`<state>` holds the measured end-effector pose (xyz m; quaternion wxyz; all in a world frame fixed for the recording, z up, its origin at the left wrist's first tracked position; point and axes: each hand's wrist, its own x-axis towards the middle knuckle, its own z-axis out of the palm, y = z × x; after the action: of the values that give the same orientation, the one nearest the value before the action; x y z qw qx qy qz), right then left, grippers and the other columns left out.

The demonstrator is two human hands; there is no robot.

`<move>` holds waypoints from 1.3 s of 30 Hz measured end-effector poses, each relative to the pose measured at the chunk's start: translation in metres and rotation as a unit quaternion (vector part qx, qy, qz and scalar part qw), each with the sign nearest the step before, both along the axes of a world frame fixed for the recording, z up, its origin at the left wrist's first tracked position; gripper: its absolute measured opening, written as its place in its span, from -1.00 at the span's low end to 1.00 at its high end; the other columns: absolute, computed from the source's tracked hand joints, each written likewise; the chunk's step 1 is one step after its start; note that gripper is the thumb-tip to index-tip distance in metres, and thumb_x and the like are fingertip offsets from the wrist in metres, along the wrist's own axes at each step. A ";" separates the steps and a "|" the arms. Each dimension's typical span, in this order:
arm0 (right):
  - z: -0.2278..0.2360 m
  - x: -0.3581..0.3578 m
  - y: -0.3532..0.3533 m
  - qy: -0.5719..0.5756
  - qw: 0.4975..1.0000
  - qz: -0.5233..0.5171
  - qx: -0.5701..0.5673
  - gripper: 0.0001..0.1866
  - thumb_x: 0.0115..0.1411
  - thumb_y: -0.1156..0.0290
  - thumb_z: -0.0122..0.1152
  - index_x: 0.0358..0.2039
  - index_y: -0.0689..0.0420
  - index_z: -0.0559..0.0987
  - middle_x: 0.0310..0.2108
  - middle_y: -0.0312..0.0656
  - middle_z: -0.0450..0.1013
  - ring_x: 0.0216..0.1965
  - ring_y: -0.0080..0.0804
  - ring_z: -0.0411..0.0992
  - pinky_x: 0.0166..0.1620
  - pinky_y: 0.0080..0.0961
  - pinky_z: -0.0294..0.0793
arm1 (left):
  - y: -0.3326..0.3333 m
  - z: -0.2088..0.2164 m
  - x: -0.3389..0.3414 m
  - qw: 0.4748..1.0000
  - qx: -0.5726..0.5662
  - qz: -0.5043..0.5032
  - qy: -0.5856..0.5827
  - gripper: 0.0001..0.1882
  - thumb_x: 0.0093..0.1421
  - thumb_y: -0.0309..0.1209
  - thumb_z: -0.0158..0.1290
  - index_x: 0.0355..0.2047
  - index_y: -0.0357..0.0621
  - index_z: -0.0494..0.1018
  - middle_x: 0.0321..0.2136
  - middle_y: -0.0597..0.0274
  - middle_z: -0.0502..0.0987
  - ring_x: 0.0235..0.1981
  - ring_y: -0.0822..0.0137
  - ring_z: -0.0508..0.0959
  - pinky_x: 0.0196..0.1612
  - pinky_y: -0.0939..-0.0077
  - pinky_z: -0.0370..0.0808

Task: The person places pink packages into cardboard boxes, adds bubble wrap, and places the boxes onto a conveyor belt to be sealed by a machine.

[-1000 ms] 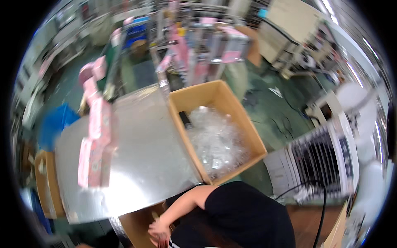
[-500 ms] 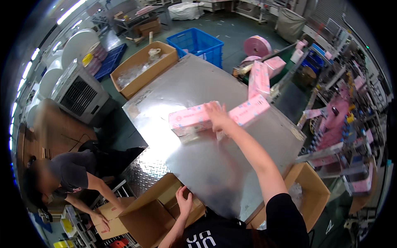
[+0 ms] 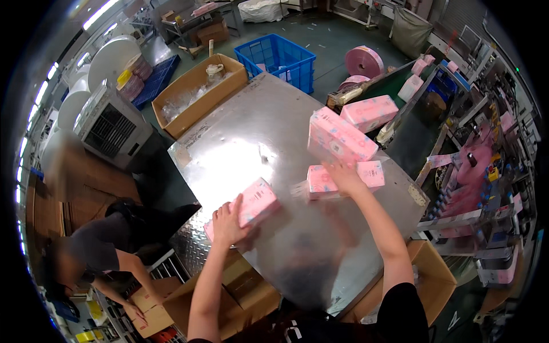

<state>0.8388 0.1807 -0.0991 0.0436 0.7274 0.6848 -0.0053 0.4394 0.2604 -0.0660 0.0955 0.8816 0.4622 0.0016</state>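
My left hand grips a pink pack of tissues at the near left edge of the metal table, beside an open cardboard box. Fingers lie over the pack's top and side. On the table's right half, my right hand is on a second pink tissue pack, its fingers over the upper side. Just behind it a third pink tissue pack lies aslant. Another tissue pack is behind that, at the end of the green conveyor.
A blue crate and a long cardboard box of clear plastic stand beyond the table. At lower right is another cardboard box. A co-worker handles a flat carton at left. Machinery lines the right.
My left hand has risen from the box onto a tissue pack, which has moved nearer and left. My right hand has moved right to another pack. More packs have slid off the conveyor.
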 end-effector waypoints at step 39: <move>0.048 0.054 0.032 0.092 0.995 0.026 0.007 0.07 -0.22 0.52 0.41 0.35 -0.02 0.11 0.35 -0.14 0.08 0.37 -0.11 0.03 0.33 0.08 0.02 | 0.067 -0.019 0.048 0.975 -0.167 0.136 -0.059 0.32 -0.16 0.39 0.17 0.43 0.13 -0.29 0.02 -0.45 0.33 -0.06 -0.24 0.53 -0.03 0.10 0.50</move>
<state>0.8928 0.2130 -0.0509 -0.0250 0.7061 0.7045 -0.0665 0.4873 0.3275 -0.0847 0.2671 0.7804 0.5653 -0.0103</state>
